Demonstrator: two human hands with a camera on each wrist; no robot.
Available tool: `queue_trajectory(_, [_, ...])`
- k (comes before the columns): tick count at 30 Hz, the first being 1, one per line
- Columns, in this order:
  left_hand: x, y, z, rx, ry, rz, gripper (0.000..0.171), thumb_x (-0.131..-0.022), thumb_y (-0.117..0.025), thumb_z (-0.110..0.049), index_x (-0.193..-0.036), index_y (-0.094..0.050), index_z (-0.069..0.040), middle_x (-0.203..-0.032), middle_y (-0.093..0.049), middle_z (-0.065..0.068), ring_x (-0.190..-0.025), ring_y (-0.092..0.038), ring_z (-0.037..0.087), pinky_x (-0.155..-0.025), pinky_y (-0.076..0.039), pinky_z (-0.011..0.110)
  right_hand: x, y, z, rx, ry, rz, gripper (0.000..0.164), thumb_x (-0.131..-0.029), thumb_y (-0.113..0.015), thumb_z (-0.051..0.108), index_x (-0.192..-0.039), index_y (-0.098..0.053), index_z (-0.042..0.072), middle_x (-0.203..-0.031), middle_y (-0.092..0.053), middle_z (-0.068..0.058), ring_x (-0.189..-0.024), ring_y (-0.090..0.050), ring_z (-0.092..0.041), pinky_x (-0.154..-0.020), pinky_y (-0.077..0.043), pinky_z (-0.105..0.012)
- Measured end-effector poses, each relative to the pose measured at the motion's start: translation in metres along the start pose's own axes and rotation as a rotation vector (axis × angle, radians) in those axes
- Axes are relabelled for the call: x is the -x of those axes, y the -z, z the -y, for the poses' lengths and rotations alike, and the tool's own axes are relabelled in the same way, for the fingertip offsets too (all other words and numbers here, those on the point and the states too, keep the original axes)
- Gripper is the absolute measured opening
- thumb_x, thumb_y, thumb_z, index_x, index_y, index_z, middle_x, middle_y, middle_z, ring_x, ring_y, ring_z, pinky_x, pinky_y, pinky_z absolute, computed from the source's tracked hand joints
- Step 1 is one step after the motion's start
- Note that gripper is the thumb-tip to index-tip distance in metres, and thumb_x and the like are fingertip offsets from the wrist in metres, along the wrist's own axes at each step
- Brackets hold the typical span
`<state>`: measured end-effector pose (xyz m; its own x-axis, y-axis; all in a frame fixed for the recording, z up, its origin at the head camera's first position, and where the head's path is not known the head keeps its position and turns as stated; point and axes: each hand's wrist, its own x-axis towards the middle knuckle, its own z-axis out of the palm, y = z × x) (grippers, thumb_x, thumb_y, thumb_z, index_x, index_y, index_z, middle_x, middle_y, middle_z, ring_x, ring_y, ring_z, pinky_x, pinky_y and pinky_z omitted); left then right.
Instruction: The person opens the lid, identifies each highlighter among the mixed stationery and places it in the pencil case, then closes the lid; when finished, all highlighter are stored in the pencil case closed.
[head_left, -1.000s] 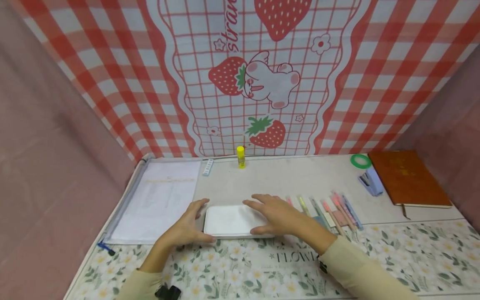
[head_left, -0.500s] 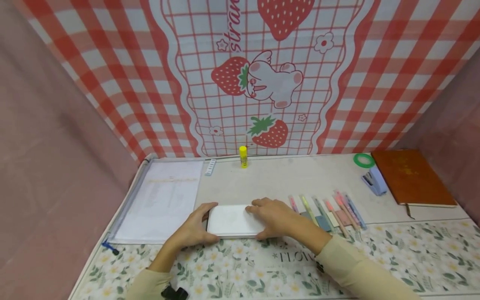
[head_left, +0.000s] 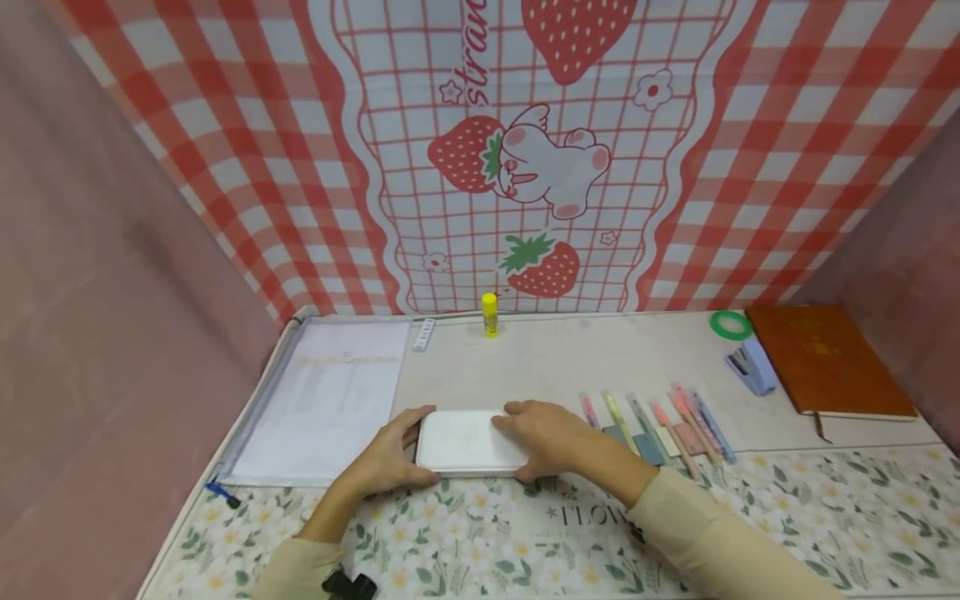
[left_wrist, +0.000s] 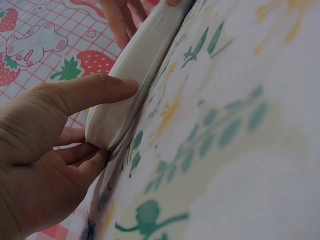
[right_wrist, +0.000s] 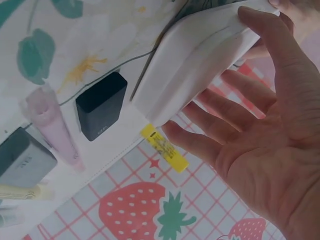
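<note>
A white rounded box [head_left: 468,442] lies flat at the middle of the table, long side toward me. My left hand [head_left: 390,454] grips its left end. In the left wrist view the left thumb presses the near side of the box [left_wrist: 142,57] and the fingers curl behind it. The right hand [head_left: 551,437] holds the opposite end, its thumb on the near side. From the right wrist, that hand's fingers [right_wrist: 200,140] reach along the far side of the box [right_wrist: 195,65]. Hands cover both ends in the head view.
Right of the box lie several pens [head_left: 682,421] across small blocks, one a dark block [right_wrist: 102,105]. Farther right are a lilac stapler [head_left: 752,367], green tape roll [head_left: 730,325] and brown notebook [head_left: 832,362]. A yellow glue stick [head_left: 490,315] stands behind; a zip folder [head_left: 318,400] lies left.
Both hands have closed in from spread fingers around the box to a grip on its ends. Over the last half second they hardly move. The head view has shifted slightly.
</note>
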<state>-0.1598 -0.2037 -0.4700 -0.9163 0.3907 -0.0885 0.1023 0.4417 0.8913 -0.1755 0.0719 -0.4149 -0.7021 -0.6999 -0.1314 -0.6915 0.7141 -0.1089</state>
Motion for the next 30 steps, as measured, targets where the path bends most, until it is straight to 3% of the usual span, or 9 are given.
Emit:
queue_trajectory(10, [-0.003,0.0,0.004,-0.024,-0.036,-0.035,0.102,-0.058,-0.091,-0.016,-0.143,-0.035,-0.006,-0.145,-0.034,0.017,-0.136,-0.032,0.035,-0.108,-0.034,0.034,-0.011,0.009,-0.005,0.108,0.051,0.02,0.071,-0.059,-0.082,0.051,-0.119,-0.062,0.019,-0.099,-0.06,0.002,-0.081,-0.057,-0.011,-0.075,-0.053,-0.029])
queue_trajectory(18, [-0.002,0.002,0.007,-0.042,-0.039,-0.02,0.103,-0.058,-0.091,-0.019,-0.143,-0.035,-0.005,-0.143,-0.036,0.016,-0.135,-0.035,0.035,-0.107,-0.036,0.032,-0.014,0.01,-0.01,0.083,0.098,0.031,0.071,-0.057,-0.081,0.052,-0.12,-0.064,0.022,-0.096,-0.062,0.005,-0.08,-0.057,-0.011,-0.072,-0.053,-0.029])
queue_trajectory(20, [-0.002,0.003,0.007,-0.05,-0.047,-0.01,0.104,-0.058,-0.091,-0.02,-0.144,-0.033,-0.005,-0.143,-0.036,0.015,-0.135,-0.035,0.034,-0.107,-0.036,0.035,-0.014,0.013,-0.013,0.02,0.088,0.018,0.07,-0.058,-0.081,0.05,-0.12,-0.065,0.021,-0.102,-0.065,0.005,-0.086,-0.06,-0.012,-0.075,-0.054,-0.03])
queue_trajectory(24, [-0.003,0.004,0.005,-0.075,-0.06,0.014,0.107,-0.059,-0.091,-0.02,-0.146,-0.029,-0.006,-0.142,-0.037,0.011,-0.135,-0.037,0.03,-0.11,-0.034,0.04,-0.015,0.02,-0.028,-0.22,0.071,-0.015,0.058,-0.061,-0.08,0.043,-0.112,-0.071,0.02,-0.106,-0.069,0.006,-0.091,-0.063,-0.011,-0.077,-0.054,-0.029])
queue_trajectory(30, [-0.003,0.003,0.006,-0.058,-0.048,-0.003,0.113,-0.059,-0.091,-0.022,-0.149,-0.023,-0.009,-0.147,-0.034,0.013,-0.135,-0.036,0.033,-0.11,-0.033,0.04,-0.016,0.032,-0.056,-0.578,0.097,-0.002,0.032,-0.077,-0.074,0.035,-0.105,-0.073,0.018,-0.105,-0.07,0.006,-0.095,-0.064,-0.012,-0.085,-0.055,-0.035])
